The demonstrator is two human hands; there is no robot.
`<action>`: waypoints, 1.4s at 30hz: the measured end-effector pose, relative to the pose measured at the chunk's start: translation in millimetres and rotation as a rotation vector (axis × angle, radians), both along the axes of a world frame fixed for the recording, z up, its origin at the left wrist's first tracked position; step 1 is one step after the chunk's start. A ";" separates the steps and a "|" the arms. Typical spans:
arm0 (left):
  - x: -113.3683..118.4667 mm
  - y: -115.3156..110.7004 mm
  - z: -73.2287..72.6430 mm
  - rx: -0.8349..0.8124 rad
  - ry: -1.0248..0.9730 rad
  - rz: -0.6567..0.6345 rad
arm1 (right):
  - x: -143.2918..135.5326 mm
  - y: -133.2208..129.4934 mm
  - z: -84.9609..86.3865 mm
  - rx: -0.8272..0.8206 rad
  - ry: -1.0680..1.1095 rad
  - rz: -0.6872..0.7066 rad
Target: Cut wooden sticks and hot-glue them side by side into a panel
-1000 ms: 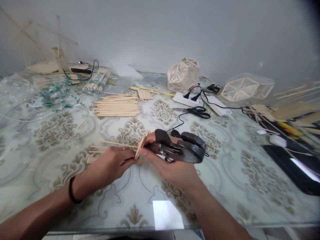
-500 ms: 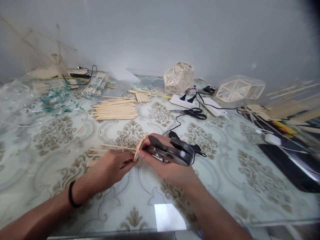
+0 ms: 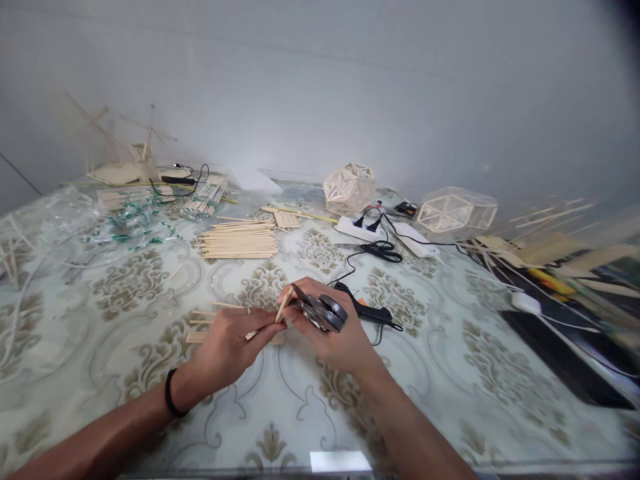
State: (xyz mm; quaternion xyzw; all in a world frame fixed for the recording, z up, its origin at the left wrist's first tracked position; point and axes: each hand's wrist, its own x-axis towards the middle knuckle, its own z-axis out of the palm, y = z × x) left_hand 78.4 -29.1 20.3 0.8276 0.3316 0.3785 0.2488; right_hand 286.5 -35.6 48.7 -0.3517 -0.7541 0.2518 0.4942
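The short pale sticks (image 3: 284, 308) between the two hands should be light and stiff, probably dry wood with little give before it cracks or splits. A fingertip pinch near the ends looks the safest hold; squeezed at a single point, such slim pieces might roll or slide past each other. The left hand (image 3: 227, 347) has its thumb and forefinger narrowed on the lower end. The right hand (image 3: 345, 343) cradles a dark tool (image 3: 325, 313) — likely heavier, and best gripped round its body — with thumb and forefinger close against the sticks (whether the tool's tip touches them, I cannot tell).

The sticks are tilted and seem raised off the tabletop (image 3: 295, 417), nearer its near edge than its far one and well in from both sides. They are straight, straw-coloured and plain, set close together; their number is unclear. Loose sticks (image 3: 201, 323) lie partly under the left hand, and a pile of longer ones (image 3: 239, 240) lies towards the far edge.
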 end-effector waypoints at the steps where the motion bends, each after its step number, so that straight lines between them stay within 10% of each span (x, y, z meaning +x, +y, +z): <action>1: -0.2 -0.2 -0.1 -0.002 -0.004 -0.001 | 2.4 0.8 3.1 0.031 -0.001 -0.017; 10: -0.5 -0.1 -2.3 -0.074 -0.032 -0.047 | 23.3 -1.5 46.3 0.034 -0.059 -0.169; 29: -0.6 12.1 38.2 -0.214 -0.113 -0.012 | -5.4 -5.0 51.9 -0.016 -0.197 -0.101; 35: -3.5 12.8 35.6 -0.178 -0.158 -0.021 | 18.5 -2.9 73.5 0.093 -0.397 0.010; 42: -6.2 12.5 35.7 -0.173 -0.149 -0.052 | 43.9 7.3 69.0 0.194 -0.634 -0.170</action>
